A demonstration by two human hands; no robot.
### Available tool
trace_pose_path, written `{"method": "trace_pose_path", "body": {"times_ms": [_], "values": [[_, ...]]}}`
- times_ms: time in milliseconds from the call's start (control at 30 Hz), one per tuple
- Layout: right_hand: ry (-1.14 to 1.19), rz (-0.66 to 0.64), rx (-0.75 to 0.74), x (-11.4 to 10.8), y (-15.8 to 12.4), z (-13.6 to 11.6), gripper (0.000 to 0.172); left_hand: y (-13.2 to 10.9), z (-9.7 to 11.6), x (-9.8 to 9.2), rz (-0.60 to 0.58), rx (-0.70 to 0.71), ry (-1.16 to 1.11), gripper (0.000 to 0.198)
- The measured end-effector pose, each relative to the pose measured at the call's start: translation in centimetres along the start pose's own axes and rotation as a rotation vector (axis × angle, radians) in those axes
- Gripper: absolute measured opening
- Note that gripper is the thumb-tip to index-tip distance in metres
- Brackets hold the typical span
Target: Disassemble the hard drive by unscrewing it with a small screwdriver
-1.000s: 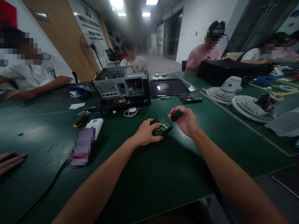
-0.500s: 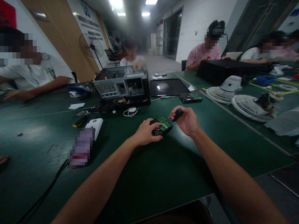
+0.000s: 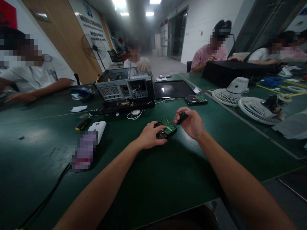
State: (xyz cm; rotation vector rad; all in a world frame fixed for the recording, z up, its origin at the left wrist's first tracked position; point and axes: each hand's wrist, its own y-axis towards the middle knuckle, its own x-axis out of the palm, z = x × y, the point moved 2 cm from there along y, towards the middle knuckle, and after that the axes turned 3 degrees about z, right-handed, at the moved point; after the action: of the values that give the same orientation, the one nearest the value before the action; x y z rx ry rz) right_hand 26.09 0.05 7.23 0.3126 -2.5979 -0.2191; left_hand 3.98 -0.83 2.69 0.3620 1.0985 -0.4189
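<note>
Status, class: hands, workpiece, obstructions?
Left hand braces black rectangular drive, green circuit board up. Right hand grips dark-handled screwdriver, tip near drive's edge. Grey metal computer case stands apart.

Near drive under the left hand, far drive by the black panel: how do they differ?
The left hand grips the near drive; no hand touches the far drive.
A dark-handled tool in the right hand points at the near drive's edge; none is held at the far drive.
The near drive sits slanted in view; the far drive lies nearly crosswise.
Both show green circuitry on dark bodies.
</note>
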Motion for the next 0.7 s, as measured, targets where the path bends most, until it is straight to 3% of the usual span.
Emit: {"method": "trace_pose_path", "body": {"times_ms": [167,467,700], "values": [[-0.005,0.001,-0.016,-0.15,0.10,0.04,0.032,0.00,0.04,0.03,0.006,0.006,0.003,0.075],[-0.027,0.047,0.003,0.05,-0.06,-0.09,0.014,0.00,0.16,-0.04,0.007,0.002,0.009,0.075],[-0.047,0.015,0.022,0.06,-0.13,0.04,0.016,-0.09,0.27,-0.28,-0.007,-0.006,-0.006,0.075]]}}
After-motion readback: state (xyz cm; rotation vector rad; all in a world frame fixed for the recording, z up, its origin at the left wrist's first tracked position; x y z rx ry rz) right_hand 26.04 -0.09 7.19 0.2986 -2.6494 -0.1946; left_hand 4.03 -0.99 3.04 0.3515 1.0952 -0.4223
